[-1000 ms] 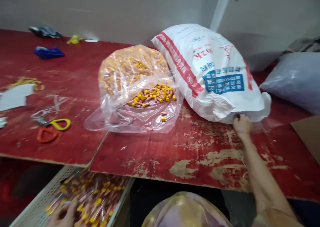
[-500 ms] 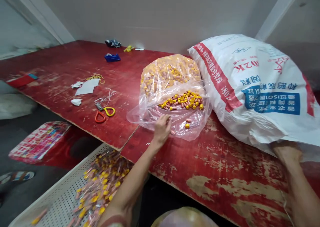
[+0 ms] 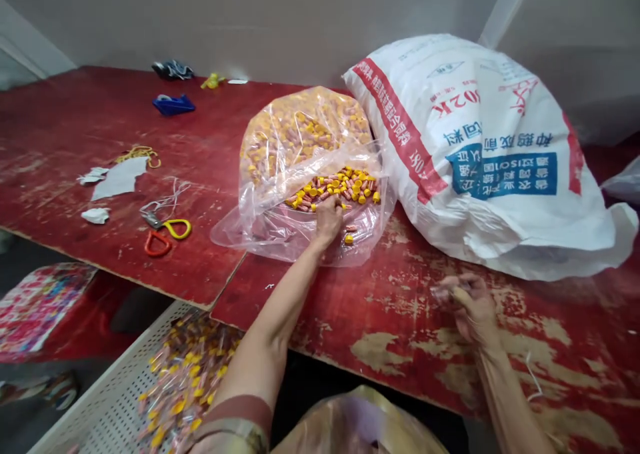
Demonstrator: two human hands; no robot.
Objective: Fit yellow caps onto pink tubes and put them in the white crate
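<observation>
My left hand [image 3: 328, 218] reaches into the mouth of a clear plastic bag [image 3: 300, 174] on the red table, its fingers curled down among the small yellow-and-pink pieces [image 3: 334, 189] spilling there. My right hand [image 3: 467, 305] hovers over the table in front of a big white woven sack [image 3: 480, 147]. It is smeared by motion; its fingers look curled, and I cannot make out whether anything is in them.
The worn red table [image 3: 400, 307] carries scissors with one orange and one yellow handle [image 3: 164, 233], paper scraps [image 3: 117, 177], rubber bands [image 3: 140, 154] and a blue tape dispenser [image 3: 173, 103]. A white perforated crate [image 3: 115, 401] of the same pieces sits below the table edge.
My left hand moved further into the clear bag onto the pieces. My right hand came off the white sack's lower edge and now hangs over the table in front of it.
</observation>
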